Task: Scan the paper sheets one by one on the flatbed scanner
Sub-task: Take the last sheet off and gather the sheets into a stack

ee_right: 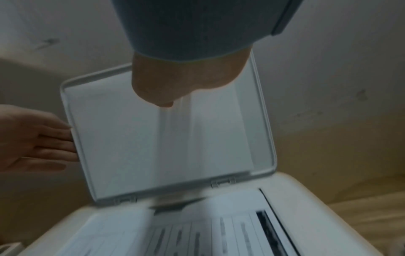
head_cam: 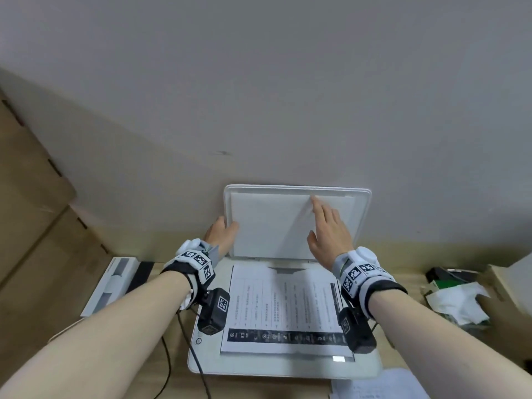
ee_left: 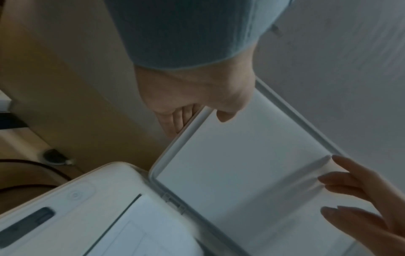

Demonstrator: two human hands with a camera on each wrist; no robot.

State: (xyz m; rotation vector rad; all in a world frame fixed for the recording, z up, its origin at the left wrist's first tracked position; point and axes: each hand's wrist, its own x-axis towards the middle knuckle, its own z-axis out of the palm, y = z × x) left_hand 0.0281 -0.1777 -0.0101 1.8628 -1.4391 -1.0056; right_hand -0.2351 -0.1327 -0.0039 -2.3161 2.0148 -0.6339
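Note:
The white flatbed scanner (head_cam: 259, 367) sits on the desk with its lid (head_cam: 273, 226) raised upright against the wall. A printed paper sheet (head_cam: 285, 306) lies on the glass, text facing up. My left hand (head_cam: 223, 229) pinches the lid's left edge, thumb on the inner face and fingers behind it. My right hand (head_cam: 326, 224) is spread flat, its straight fingers at the lid's inner face near the top. The left wrist view shows the lid (ee_left: 241, 164) with my left hand (ee_left: 197, 107) on its edge. The right wrist view shows the sheet (ee_right: 197, 230) below the lid (ee_right: 120, 138).
More paper sheets (head_cam: 380, 384) lie at the front right corner. A long white device (head_cam: 112, 283) lies left of the scanner, with cardboard boxes (head_cam: 28, 197) beyond it. An open box of clutter (head_cam: 460, 298) stands at the right. A black cable (head_cam: 198, 364) crosses the scanner's front left.

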